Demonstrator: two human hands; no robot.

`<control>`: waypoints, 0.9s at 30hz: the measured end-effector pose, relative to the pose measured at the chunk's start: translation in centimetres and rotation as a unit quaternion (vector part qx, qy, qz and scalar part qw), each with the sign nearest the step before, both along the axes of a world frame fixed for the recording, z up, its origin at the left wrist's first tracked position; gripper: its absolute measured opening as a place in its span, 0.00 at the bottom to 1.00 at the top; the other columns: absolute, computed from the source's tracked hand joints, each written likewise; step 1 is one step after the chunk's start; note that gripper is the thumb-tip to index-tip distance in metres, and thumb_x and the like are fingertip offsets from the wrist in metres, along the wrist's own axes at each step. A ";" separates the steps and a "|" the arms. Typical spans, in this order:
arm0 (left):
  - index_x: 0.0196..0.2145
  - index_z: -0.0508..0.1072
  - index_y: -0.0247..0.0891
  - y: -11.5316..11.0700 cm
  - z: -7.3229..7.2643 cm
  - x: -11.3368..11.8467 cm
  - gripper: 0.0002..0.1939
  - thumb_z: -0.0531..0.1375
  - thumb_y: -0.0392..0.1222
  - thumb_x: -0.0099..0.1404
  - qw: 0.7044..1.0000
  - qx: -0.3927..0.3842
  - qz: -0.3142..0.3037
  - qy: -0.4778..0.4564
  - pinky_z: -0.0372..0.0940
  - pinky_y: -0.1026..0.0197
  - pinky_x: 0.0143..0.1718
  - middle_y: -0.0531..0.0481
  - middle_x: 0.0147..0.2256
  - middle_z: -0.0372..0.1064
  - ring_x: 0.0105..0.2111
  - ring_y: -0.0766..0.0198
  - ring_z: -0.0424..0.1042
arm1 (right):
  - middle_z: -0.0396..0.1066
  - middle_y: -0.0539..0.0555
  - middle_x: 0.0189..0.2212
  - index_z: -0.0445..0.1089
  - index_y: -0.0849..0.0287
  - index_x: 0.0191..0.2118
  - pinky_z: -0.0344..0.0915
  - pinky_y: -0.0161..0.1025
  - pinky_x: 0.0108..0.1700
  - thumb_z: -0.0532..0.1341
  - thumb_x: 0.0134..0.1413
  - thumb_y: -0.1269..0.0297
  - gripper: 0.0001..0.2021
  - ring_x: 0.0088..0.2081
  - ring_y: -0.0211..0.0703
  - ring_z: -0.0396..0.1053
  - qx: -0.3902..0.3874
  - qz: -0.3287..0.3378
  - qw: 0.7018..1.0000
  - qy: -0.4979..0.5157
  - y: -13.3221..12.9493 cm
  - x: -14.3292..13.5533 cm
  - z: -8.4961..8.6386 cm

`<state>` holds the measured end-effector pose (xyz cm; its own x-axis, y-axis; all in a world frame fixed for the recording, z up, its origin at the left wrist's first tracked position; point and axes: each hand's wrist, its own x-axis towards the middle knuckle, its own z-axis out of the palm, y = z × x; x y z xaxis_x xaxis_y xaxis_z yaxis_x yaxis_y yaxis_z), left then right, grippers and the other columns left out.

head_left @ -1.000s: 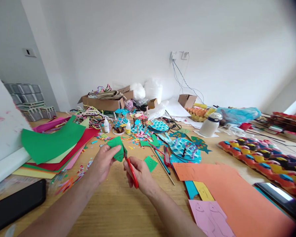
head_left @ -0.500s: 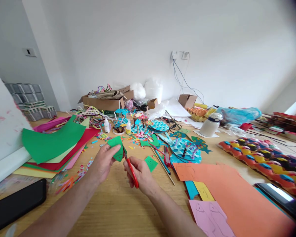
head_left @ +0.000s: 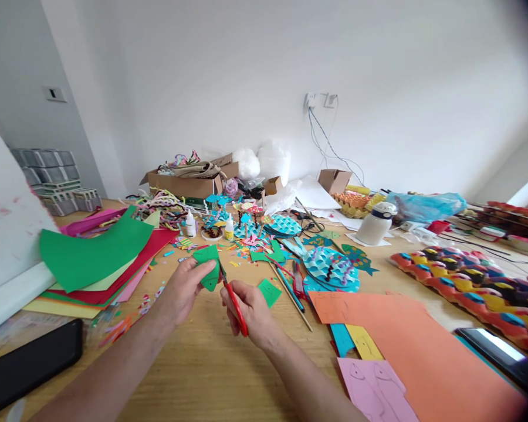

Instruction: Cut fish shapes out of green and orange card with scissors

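Pinched between thumb and fingers of my left hand is a small green paper piece with a rounded, pointed lower end and a dark dot. My right hand grips red-handled scissors, whose blades point up and lie along the right edge of the green paper. Another green paper piece rests on the table just right of my right hand. Both hands are held over the wooden table.
Coloured sheets and a black phone lie left. Glue bottles, scraps and blue wavy craft pieces sit behind. Orange paper, pink paper, a white bottle and a painted egg tray are right.
The green paper in my left hand has tilted and shifted slightly. My right hand and the scissors are nearly where they were. Something dark, perhaps fingers, now shows at the far right edge.
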<state>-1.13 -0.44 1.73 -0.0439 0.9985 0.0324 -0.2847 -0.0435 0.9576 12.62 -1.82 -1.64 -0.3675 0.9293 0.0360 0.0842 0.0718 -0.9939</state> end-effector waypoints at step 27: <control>0.29 0.74 0.37 -0.3 0.0 0.0 0.06 0.64 0.41 0.51 0.999 0.039 -0.018 -0.008 0.61 0.65 0.29 0.54 0.24 0.73 0.25 0.68 0.67 | 0.56 0.42 0.10 0.58 0.59 0.23 0.49 0.26 0.12 0.56 0.46 0.42 0.22 0.10 0.29 0.54 -0.029 0.038 0.997 0.053 -0.3 -0.1 0.4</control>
<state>-1.17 -0.72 1.69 -0.0092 0.9939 0.1101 -0.3035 -0.1076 0.9467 12.55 -2.07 -1.23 -0.4338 0.9006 0.0253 -0.0254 0.0159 -0.9996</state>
